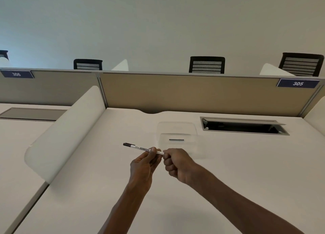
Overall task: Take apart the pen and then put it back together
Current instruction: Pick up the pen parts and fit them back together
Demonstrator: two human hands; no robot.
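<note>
White divider (65, 133) at the desk's (105, 189) left edge. Pen (143, 148) held level above the middle of the desk, black cap pointing left, white barrel running right. Left hand (143, 165) pinching the barrel near its middle, fingertips closed on it. Right hand (176, 164) fisted tight over the pen's right end, that end hidden inside. Clear box (176, 131) just behind the hands, toward the back edge. Open cable hatch (244, 126) near the back right corner.

Both hands (158, 163) grip pen (140, 148) (capped) above desk (228, 172)
</note>
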